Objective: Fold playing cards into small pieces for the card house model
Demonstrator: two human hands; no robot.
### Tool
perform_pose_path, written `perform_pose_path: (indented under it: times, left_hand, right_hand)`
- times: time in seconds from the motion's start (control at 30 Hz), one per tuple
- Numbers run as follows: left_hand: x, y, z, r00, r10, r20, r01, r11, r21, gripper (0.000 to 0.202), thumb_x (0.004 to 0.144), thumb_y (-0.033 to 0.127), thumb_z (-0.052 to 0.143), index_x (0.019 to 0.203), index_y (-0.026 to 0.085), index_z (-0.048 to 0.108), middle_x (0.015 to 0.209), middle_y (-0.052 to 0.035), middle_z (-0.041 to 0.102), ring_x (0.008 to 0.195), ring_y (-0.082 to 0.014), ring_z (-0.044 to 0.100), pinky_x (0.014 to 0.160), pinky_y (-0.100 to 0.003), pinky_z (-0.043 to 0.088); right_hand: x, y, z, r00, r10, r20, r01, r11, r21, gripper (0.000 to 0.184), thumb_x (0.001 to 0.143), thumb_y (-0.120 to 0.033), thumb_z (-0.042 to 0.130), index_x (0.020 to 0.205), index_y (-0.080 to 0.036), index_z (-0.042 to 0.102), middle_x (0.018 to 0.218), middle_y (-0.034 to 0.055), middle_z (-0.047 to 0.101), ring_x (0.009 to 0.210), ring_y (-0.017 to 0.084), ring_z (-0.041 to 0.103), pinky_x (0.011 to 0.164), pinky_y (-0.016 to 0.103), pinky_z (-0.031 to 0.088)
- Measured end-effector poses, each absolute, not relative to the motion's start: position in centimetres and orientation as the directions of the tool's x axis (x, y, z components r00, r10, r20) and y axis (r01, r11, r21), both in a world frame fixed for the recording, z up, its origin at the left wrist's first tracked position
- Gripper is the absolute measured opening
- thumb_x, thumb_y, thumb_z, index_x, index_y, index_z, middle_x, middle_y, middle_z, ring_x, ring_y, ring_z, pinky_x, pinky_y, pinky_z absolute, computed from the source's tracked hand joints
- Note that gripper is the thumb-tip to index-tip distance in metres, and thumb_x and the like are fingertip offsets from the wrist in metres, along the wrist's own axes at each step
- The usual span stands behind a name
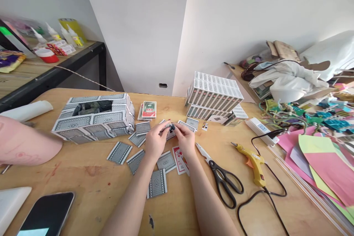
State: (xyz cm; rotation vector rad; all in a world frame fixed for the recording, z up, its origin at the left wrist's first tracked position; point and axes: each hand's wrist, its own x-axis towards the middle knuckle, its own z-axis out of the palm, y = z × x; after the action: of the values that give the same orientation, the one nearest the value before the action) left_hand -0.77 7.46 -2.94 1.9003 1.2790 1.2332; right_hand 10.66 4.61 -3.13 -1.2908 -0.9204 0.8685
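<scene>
My left hand [156, 139] and my right hand [184, 138] meet at the middle of the table with fingers pinched together. Between them is a small playing card [170, 134], mostly covered by my fingers, with a dark patch [172, 128] at its top. Folded cards with grey patterned backs [157, 183] lie scattered around and under my forearms. Beside my right wrist are red-faced cards [179, 160], partly hidden by it. Black-handled scissors [218, 173] rest open just right of my right forearm.
A box built of cards [91, 118] stands at left, near a red-topped card deck [149, 110]. Stacked card blocks [212, 92] stand at back right. A yellow glue gun [253, 162], its cable, a power strip [261, 129] and coloured paper [326, 166] lie right; a phone [47, 214] lies front left.
</scene>
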Motion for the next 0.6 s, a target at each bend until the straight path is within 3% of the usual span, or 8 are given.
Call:
perform_pose_path:
  times: [0.23, 0.43, 0.6]
  left_hand:
    - [-0.9, 7.6, -2.9, -0.068, 0.980, 0.187, 0.463, -0.135, 0.876, 0.024, 0.070, 0.041, 0.063, 0.076, 0.018, 0.063, 0.063, 0.0006, 0.063, 0.053, -0.0130, 0.053, 0.053, -0.024, 0.041]
    - [-1.1, 7.6, -2.5, 0.045, 0.961, 0.274, 0.439, -0.265, 0.858, 0.020, 0.071, 0.038, 0.063, 0.072, 0.019, 0.059, 0.063, 0.0025, 0.061, 0.054, -0.0109, 0.051, 0.055, -0.022, 0.039]
    - [-1.2, 7.6, -2.4, 0.122, 0.964, 0.235, 0.402, -0.265, 0.876, 0.016, 0.072, 0.035, 0.062, 0.074, 0.019, 0.062, 0.067, 0.0012, 0.063, 0.057, -0.0119, 0.053, 0.057, -0.023, 0.041]
  right_hand:
    - [10.7, 4.9, -3.6, 0.443, 0.896, 0.006, -0.103, 0.057, -0.993, 0.025, 0.073, -0.037, 0.059, 0.084, -0.016, 0.067, 0.080, 0.0034, 0.069, 0.075, 0.018, 0.060, 0.071, 0.029, 0.047]
    - [10.7, 4.6, -2.6, 0.375, 0.925, 0.064, -0.065, 0.096, -0.993, 0.027, 0.077, -0.038, 0.056, 0.093, -0.020, 0.068, 0.096, 0.0047, 0.068, 0.089, 0.019, 0.059, 0.078, 0.029, 0.044]
    - [11.2, 4.6, -3.1, 0.317, 0.948, -0.036, -0.141, 0.010, -0.990, 0.023, 0.073, -0.038, 0.060, 0.075, -0.017, 0.067, 0.069, 0.0006, 0.064, 0.062, 0.014, 0.055, 0.061, 0.025, 0.042]
